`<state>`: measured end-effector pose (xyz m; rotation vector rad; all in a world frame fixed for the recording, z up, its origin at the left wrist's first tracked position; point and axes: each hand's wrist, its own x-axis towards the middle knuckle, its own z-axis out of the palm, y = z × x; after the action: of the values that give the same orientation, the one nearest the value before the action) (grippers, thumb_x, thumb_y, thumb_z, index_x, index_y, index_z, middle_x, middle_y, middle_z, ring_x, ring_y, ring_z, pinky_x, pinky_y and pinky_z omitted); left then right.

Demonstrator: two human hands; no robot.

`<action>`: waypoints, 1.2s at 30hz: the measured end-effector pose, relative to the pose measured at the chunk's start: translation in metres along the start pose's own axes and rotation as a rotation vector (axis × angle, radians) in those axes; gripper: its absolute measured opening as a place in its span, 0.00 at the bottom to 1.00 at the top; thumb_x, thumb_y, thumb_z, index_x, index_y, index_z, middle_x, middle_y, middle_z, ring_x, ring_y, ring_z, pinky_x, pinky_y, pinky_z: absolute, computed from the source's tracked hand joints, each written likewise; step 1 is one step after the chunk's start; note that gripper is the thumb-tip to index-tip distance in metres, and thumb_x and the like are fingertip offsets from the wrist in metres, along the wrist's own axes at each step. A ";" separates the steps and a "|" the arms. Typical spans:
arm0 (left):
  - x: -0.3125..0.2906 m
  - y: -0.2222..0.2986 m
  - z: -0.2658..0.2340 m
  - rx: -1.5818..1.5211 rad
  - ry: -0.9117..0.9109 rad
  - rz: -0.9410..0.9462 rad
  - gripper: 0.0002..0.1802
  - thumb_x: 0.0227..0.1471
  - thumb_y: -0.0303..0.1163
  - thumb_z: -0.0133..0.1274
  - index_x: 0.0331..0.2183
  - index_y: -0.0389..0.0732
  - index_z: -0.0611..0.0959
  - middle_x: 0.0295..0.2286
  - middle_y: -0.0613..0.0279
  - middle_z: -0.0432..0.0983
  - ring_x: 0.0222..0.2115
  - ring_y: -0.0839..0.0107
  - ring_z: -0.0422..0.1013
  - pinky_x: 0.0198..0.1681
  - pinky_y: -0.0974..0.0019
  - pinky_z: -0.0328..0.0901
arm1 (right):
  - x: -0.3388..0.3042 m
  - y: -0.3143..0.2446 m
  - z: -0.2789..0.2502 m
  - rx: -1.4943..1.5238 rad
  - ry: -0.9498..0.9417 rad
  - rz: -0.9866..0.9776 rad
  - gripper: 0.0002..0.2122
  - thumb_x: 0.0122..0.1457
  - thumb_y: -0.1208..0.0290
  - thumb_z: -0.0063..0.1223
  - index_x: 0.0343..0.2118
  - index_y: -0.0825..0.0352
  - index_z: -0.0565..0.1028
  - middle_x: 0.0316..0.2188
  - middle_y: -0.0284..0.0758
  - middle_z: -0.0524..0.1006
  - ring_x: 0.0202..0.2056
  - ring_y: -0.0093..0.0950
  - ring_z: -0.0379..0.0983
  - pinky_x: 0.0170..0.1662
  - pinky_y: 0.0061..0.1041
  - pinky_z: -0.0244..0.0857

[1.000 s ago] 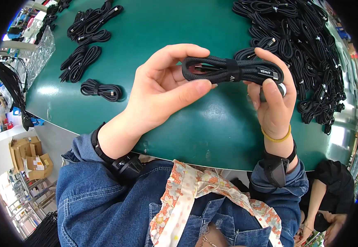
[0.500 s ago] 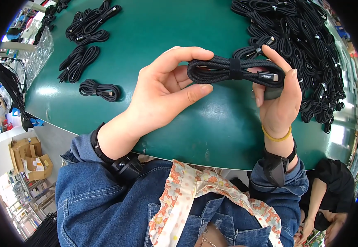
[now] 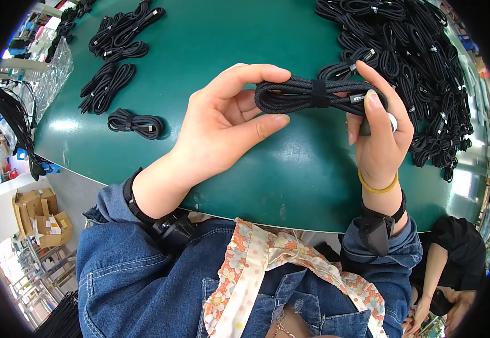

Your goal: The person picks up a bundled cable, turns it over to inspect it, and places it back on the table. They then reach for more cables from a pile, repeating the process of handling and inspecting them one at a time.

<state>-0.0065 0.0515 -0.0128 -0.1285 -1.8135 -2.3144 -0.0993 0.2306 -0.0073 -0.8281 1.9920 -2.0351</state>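
Note:
A coiled black braided cable (image 3: 292, 97) is held level above the green table, with a black strap (image 3: 320, 93) around its middle. At its left end my left hand (image 3: 214, 124) grips the loops between thumb and fingers. My right hand (image 3: 385, 138) has the right end, its thumb pressed over the connector, so the metal tip is hidden. A small rounded grey-white object (image 3: 393, 122) shows in the right palm; its kind cannot be made out. On the table left of my left hand lies another strapped coil (image 3: 136, 123).
A large heap of coiled black cables (image 3: 419, 79) covers the table's right side. More coils (image 3: 107, 85) lie at the left. Clear plastic film (image 3: 59, 67) and hanging black cables (image 3: 14, 118) are at the left edge. Cardboard boxes (image 3: 50, 228) stand beyond; a person in black (image 3: 459, 253) is lower right.
My right thumb has come down over the cable's connector, covering its metal tip. The rounded object in that palm now shows its whitish side. My left hand keeps its grip almost unmoved.

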 end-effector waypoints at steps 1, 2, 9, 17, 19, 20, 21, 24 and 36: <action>0.000 0.000 0.001 0.009 0.004 -0.002 0.23 0.40 0.12 0.48 0.42 0.34 0.67 0.39 0.59 0.65 0.41 0.72 0.64 0.45 0.71 0.61 | 0.000 0.000 0.001 0.019 0.028 0.006 0.14 0.54 0.75 0.36 0.43 0.73 0.67 0.28 0.38 0.73 0.13 0.12 0.59 0.16 0.08 0.51; 0.000 0.000 0.001 0.009 0.004 -0.002 0.23 0.40 0.12 0.48 0.42 0.34 0.67 0.39 0.59 0.65 0.41 0.72 0.64 0.45 0.71 0.61 | 0.000 0.000 0.002 0.038 0.055 0.012 0.14 0.54 0.75 0.37 0.43 0.74 0.67 0.27 0.38 0.73 0.13 0.12 0.59 0.16 0.08 0.51; 0.000 0.004 0.005 -0.060 0.080 -0.041 0.20 0.43 0.14 0.47 0.41 0.33 0.67 0.32 0.59 0.69 0.34 0.72 0.69 0.39 0.72 0.65 | 0.003 0.002 0.003 0.266 0.013 -0.074 0.13 0.53 0.77 0.39 0.42 0.74 0.67 0.24 0.34 0.71 0.14 0.12 0.59 0.16 0.08 0.51; 0.004 0.013 -0.006 -0.223 -0.003 -0.439 0.19 0.53 0.40 0.38 0.23 0.34 0.73 0.15 0.57 0.70 0.13 0.72 0.67 0.19 0.75 0.63 | 0.000 0.004 0.002 0.059 -0.061 -0.099 0.10 0.55 0.75 0.40 0.37 0.72 0.70 0.21 0.30 0.70 0.16 0.11 0.58 0.18 0.09 0.50; 0.003 0.012 -0.003 -0.216 0.012 -0.439 0.21 0.54 0.42 0.36 0.22 0.35 0.73 0.14 0.57 0.70 0.13 0.71 0.67 0.18 0.74 0.63 | 0.000 0.006 0.002 -0.037 -0.047 -0.115 0.09 0.55 0.73 0.40 0.35 0.71 0.71 0.20 0.28 0.70 0.16 0.10 0.57 0.18 0.09 0.49; 0.003 0.011 -0.001 -0.210 0.025 -0.438 0.23 0.54 0.43 0.35 0.20 0.35 0.72 0.13 0.58 0.69 0.13 0.71 0.67 0.18 0.74 0.63 | 0.000 0.006 0.002 -0.036 -0.047 -0.115 0.09 0.55 0.73 0.40 0.35 0.71 0.71 0.20 0.28 0.70 0.16 0.10 0.57 0.18 0.09 0.49; 0.003 0.011 0.000 -0.205 0.037 -0.437 0.25 0.54 0.45 0.34 0.18 0.36 0.72 0.12 0.58 0.69 0.13 0.71 0.67 0.18 0.73 0.63 | 0.000 0.006 0.002 -0.031 -0.039 -0.103 0.09 0.55 0.73 0.41 0.34 0.70 0.71 0.20 0.28 0.70 0.16 0.10 0.57 0.18 0.09 0.49; 0.003 0.011 -0.002 -0.244 0.033 -0.436 0.25 0.54 0.45 0.34 0.18 0.36 0.72 0.11 0.60 0.67 0.12 0.70 0.67 0.20 0.72 0.64 | 0.000 0.006 0.002 -0.022 -0.021 -0.079 0.08 0.55 0.72 0.42 0.33 0.69 0.72 0.20 0.27 0.70 0.17 0.10 0.56 0.19 0.09 0.49; 0.007 0.012 0.003 -0.277 0.121 -0.499 0.26 0.55 0.45 0.29 0.21 0.34 0.71 0.04 0.65 0.57 0.06 0.69 0.63 0.27 0.61 0.68 | 0.001 0.003 0.003 0.004 -0.067 0.041 0.08 0.55 0.73 0.41 0.32 0.69 0.72 0.18 0.24 0.67 0.17 0.09 0.55 0.20 0.08 0.47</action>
<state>-0.0112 0.0512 0.0013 0.4673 -1.5922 -2.8240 -0.0997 0.2276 -0.0103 -0.8368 1.9521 -1.9623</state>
